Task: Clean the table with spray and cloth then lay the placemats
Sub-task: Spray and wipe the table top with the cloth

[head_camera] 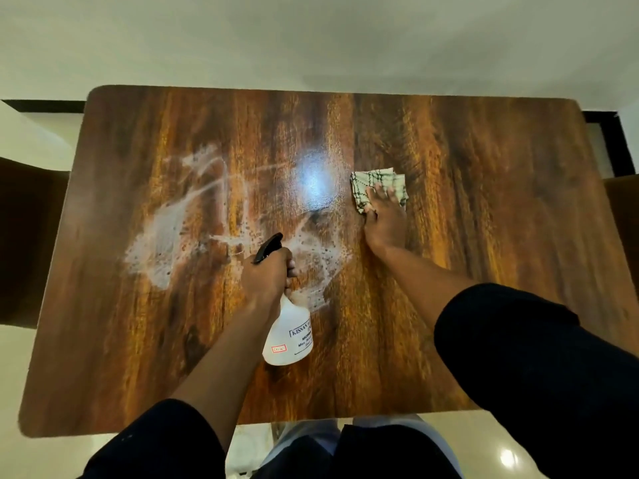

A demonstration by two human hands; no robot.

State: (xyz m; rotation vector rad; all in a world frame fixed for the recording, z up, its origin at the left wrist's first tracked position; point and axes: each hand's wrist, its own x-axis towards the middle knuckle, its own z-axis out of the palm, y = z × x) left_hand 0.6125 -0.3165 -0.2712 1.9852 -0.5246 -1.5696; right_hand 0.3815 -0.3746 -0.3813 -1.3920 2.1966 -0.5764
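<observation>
A wooden table fills the view, with white spray foam streaked over its left and middle. My left hand grips the neck of a white spray bottle with a black trigger head, held above the table's middle and pointing left. My right hand presses flat on a folded checked cloth lying on the table right of centre. No placemats are in view.
Dark chairs stand at the left edge and the right edge of the table. A pale wall runs behind the far edge. A lamp's glare shines on the tabletop next to the cloth.
</observation>
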